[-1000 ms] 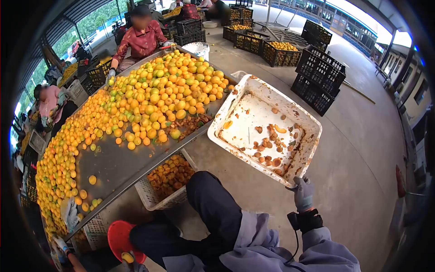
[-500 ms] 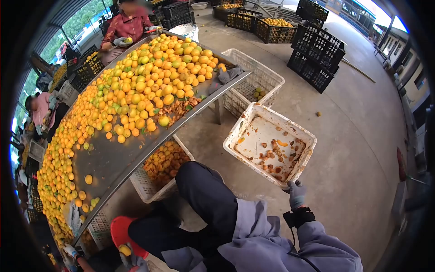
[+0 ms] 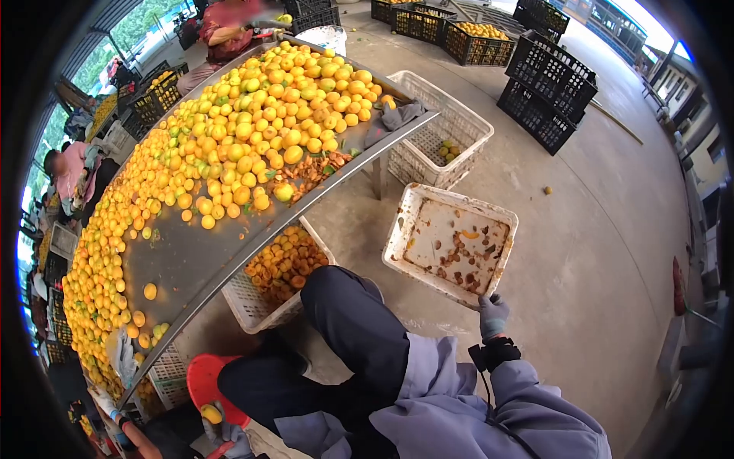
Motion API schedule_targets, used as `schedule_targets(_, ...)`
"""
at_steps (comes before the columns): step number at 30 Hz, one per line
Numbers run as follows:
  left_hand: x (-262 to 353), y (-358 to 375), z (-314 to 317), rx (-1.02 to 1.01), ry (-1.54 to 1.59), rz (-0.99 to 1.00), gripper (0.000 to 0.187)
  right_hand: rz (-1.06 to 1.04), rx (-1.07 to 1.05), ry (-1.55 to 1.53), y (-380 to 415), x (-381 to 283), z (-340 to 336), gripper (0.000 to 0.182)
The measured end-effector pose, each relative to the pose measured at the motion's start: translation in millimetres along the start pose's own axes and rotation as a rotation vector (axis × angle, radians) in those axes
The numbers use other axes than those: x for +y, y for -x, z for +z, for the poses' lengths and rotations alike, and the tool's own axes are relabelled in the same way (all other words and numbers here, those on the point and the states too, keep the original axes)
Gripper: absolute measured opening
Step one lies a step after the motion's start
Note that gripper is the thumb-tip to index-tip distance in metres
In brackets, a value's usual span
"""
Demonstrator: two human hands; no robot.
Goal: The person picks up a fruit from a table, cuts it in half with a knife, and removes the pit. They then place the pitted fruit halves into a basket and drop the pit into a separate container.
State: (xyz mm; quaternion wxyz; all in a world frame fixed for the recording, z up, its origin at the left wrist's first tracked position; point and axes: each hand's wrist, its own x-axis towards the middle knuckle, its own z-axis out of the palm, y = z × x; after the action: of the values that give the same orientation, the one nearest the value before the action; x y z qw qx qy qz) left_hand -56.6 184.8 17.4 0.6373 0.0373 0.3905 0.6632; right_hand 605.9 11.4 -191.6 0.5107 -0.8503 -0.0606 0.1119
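Observation:
My right hand (image 3: 494, 315), in a grey glove, grips the near corner of a shallow white plastic tub (image 3: 404, 264). Brown pits, scraps and an orange piece of fruit lie scattered over the tub's stained bottom. At the lower edge of the view my left hand (image 3: 233, 442), also gloved and partly cut off, holds a yellow apricot (image 3: 211, 414). A red handle-like thing (image 3: 220, 450) shows beside that hand; what it belongs to is hidden. The red basin (image 3: 205, 376) is just beyond the apricot, next to my knee.
Apricots (image 3: 245, 153) are heaped on the metal table (image 3: 199, 264). Under its edge stands a white crate (image 3: 246, 302) of split apricots. Another white crate (image 3: 478, 138) and stacked black crates (image 3: 547, 92) stand beyond. A co-worker's gloved hand (image 3: 103, 402) is at the table's lower left.
The white tub has moved slightly toward the table side and looks lower, with my right hand still on its corner. My left hand keeps the apricot. The whole view has shifted a little.

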Motion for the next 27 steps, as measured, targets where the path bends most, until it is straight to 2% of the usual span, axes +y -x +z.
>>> schedule_targets(1, 7, -10, -22, -0.184, -0.073, -0.027, 0.048, 0.019, 0.012, -0.087, 3, -7, 0, 0.003)
schedule_targets(4, 2, -8, -15, -0.088, -0.088, 0.033, 0.049, 0.04, 0.002, -0.21, 14, -34, -7, 0.004)
schedule_targets(7, 4, -10, -14, -0.179, -0.022, -0.048, 0.049, 0.037, -0.034, -0.241, 12, -39, -10, 0.006)
schedule_targets(12, 7, -22, -26, -0.185, -0.087, -0.026, 0.05, 0.042, -0.033, -0.288, 8, -46, -17, 0.005)
schedule_targets(14, 2, -17, -12, -0.194, -0.096, -0.004, 0.051, 0.033, -0.027, -0.272, 7, -48, -22, 0.004)
schedule_targets(17, -2, -15, 16, -0.195, 0.075, -0.047, 0.05, 0.022, -0.042, -0.23, 7, -57, -35, 0.003)
schedule_targets(19, -4, -34, 21, -0.527, -0.033, -0.113, 0.048, 0.015, -0.02, -0.361, 6, -60, -43, 0.008)
schedule_targets(20, -10, -43, 30, -0.54, -0.005, -0.085, 0.048, 0.105, 0.022, -0.364, 2, -70, -56, 0.012)
schedule_targets(23, -28, -64, 66, -0.489, 0.137, -0.167, 0.047, 0.043, 0.033, -0.418, -5, -92, -84, 0.012)
schedule_targets(26, -47, -88, 90, -0.536, 0.185, -0.266, 0.047, -0.037, 0.009, -0.495, -17, -134, -111, 0.013)
schedule_targets(27, -55, -92, 102, -0.645, 0.17, -0.294, 0.048, -0.086, 0.004, -0.5, -21, -155, -117, 0.012)
